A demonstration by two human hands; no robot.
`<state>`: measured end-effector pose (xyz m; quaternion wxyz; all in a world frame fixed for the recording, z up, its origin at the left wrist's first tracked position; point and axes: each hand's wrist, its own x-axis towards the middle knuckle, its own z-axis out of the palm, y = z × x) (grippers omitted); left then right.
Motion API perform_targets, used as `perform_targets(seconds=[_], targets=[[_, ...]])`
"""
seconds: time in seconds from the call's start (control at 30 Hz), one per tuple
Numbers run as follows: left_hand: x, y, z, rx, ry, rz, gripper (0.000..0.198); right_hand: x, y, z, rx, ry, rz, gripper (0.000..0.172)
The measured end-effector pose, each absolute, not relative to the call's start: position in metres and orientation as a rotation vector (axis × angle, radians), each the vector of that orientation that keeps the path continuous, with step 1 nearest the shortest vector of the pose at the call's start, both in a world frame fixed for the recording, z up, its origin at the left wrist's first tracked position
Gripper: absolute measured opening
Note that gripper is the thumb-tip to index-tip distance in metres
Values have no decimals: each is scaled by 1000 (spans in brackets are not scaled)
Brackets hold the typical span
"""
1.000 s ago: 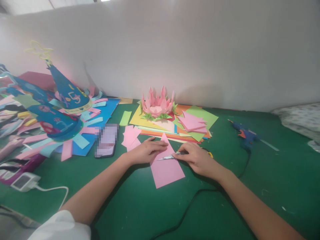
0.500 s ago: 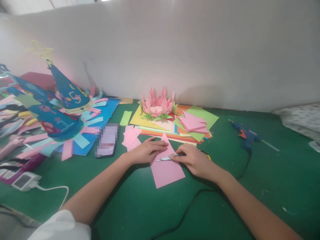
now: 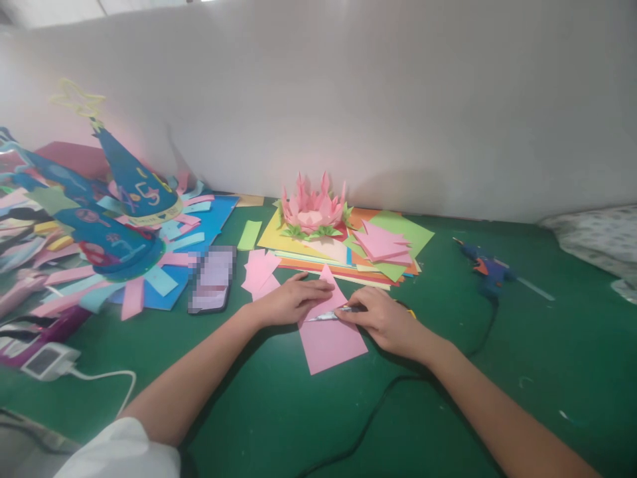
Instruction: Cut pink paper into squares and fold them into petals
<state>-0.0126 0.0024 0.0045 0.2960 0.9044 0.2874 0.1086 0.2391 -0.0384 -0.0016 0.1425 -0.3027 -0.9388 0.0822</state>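
A pink sheet of paper (image 3: 332,346) with a pointed upper end lies on the green table. My left hand (image 3: 293,300) rests flat on its upper left part, fingers stretched out and holding nothing. My right hand (image 3: 381,315) is closed round a pair of scissors (image 3: 324,316), laid sideways across the paper with the tip to the left. A yellow and black handle shows behind my right hand. Cut pink pieces (image 3: 261,271) lie just beyond my left hand.
Behind stands a pink paper lotus (image 3: 314,211) on stacked coloured paper (image 3: 348,271). Left are a phone (image 3: 213,279) and blue cone hats (image 3: 119,236). A glue gun (image 3: 490,269) lies right, its black cord (image 3: 371,425) crossing the front. Green table (image 3: 497,372) surrounds the paper.
My right hand and the scissors have slid very slightly left across the paper. My left hand stays in place on the sheet.
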Motion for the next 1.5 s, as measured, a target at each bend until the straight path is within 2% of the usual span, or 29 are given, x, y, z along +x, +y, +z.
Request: perform_targets(seconds=[0.27, 0.47, 0.63, 1.2, 1.5], targets=[[-20, 5, 12, 2467, 650, 198, 58, 239, -39, 2, -868, -2709, 219, 36], [-28, 9, 16, 2424, 640, 175, 37, 239, -39, 3, -881, -2727, 212, 37], [-33, 10, 22, 2374, 598, 67, 47, 238, -39, 3, -882, -2737, 223, 37], [-31, 9, 19, 2372, 627, 16, 60, 238, -41, 6, -839, -2761, 249, 42], [-32, 9, 16, 2358, 651, 47, 59, 233, -44, 11, -848, -2780, 282, 40]])
